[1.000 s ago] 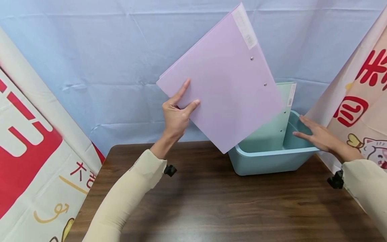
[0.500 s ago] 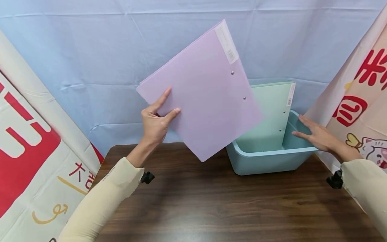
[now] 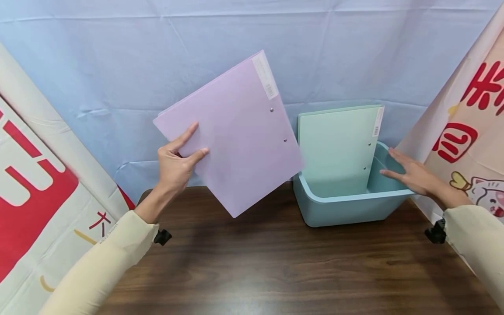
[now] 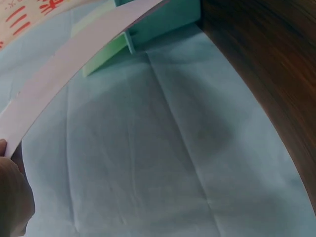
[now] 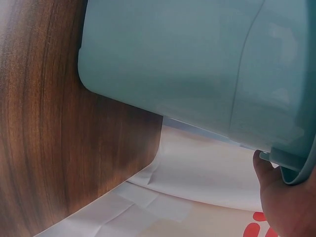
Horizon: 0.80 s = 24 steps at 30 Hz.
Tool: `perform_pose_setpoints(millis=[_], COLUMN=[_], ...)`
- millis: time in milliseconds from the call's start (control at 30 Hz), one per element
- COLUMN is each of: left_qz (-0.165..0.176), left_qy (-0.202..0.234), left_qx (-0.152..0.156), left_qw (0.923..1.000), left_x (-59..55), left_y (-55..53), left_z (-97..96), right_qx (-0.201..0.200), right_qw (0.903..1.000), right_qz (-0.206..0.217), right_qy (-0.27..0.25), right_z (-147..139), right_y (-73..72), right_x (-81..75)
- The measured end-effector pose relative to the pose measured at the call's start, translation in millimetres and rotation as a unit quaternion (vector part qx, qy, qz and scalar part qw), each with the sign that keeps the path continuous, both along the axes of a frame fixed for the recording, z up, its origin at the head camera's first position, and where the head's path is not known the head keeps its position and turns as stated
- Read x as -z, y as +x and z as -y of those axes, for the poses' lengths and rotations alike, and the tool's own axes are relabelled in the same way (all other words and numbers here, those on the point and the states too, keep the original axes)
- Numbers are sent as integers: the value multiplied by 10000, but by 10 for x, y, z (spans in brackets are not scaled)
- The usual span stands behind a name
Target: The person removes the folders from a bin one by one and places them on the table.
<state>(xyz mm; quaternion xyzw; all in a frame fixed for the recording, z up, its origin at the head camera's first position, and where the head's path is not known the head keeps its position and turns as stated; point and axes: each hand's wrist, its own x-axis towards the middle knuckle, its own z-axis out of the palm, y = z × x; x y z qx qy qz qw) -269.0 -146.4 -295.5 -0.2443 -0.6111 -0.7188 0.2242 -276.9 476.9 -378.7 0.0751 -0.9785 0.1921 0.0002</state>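
A light blue plastic bin (image 3: 354,212) is standing on a dark wood-grain desk (image 3: 275,271). To the left of the bin, a person's left hand (image 3: 175,168) is holding up a pale purple folder (image 3: 232,140), pinching it by its left edge, with the thumb and one finger lying across the front cover. The purple folder is tilting so that one corner is pointing down in front of the desk's back edge, and its right corner is coming close to the bin's left end; whether they are touching is unclear. A white label is running down its upper right edge, above two small metal studs.

At the bin's right end, the right hand (image 3: 417,175) is gripping the rim, its thumb reaching over the inside and a fingertip showing beneath the rim in the right wrist view. Inside the bin, towards its left side, a mint green folder (image 3: 336,148) is standing nearly upright, rising well above the rim and also showing a white label and two studs.

Behind the bin, a creased pale blue cloth (image 3: 118,57) is hanging. Beyond its right end, a printed banner (image 3: 468,135) is showing red characters and a cartoon cat.
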Motion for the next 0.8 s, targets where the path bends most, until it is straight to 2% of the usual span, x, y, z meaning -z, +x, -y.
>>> perform_pose_setpoints(millis=[233, 400, 667, 800], left_qz=[365, 606, 889, 1159], left_qy=[-272, -656, -1182, -1441], left_qx=[133, 41, -7, 48], left_qw=[9989, 9960, 9890, 9827], left_x=[47, 96, 158, 190], left_y=[0, 19, -10, -59], left_z=[251, 436, 672, 796], right_qx=[-8, -22, 32, 60], right_qw=[10000, 10000, 10000, 10000], right_qz=[-42, -57, 67, 67], right_qy=[56, 28, 19, 9], right_z=[-3, 1, 0, 0], right_y=[-9, -7, 4, 14], right_x=[8, 10, -10, -2])
